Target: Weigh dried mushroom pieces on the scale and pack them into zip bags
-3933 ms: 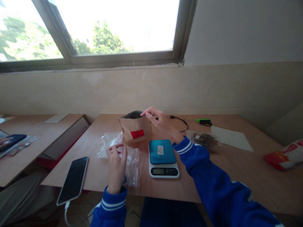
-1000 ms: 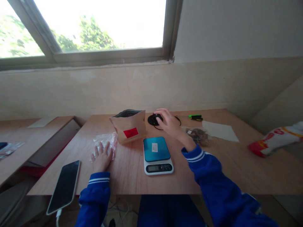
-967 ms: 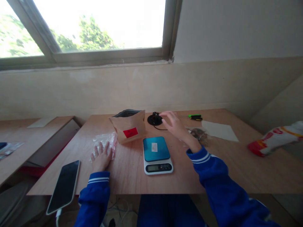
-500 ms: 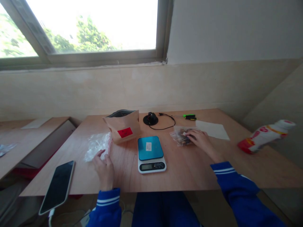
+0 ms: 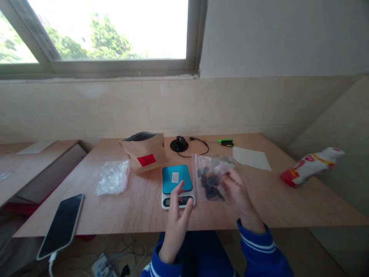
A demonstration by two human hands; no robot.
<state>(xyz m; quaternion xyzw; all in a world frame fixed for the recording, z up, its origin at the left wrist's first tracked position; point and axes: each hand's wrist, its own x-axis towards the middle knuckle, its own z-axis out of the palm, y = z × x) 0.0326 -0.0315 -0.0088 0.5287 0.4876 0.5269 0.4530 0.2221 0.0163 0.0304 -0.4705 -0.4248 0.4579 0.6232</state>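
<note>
Pinched in my right hand [image 5: 235,188] is a clear zip bag [image 5: 211,179] with dark pieces inside, too unclear to name. The bag is held up above the table, its zip edge towards the left. My left hand [image 5: 178,209] has its thumb and fingers apart and holds nothing. It hovers in front of a kitchen scale [image 5: 177,181] with a blue top and white body, hiding part of the scale's display. Left of the scale stands an open brown paper pouch [image 5: 145,154] with a red label. A pile of clear plastic bags [image 5: 113,177] lies beside it.
A phone [image 5: 62,227] with a cable lies at the table's left edge. Behind the scale are a black round-based device [image 5: 179,144] with a cord and screwdrivers [image 5: 226,142]. White paper [image 5: 251,158] and a tilted red-and-white bottle [image 5: 311,167] are on the right.
My right hand has lifted the zip bag off the table and brought it left and nearer. My left hand has left the plastic bags and moved right, in front of the scale.
</note>
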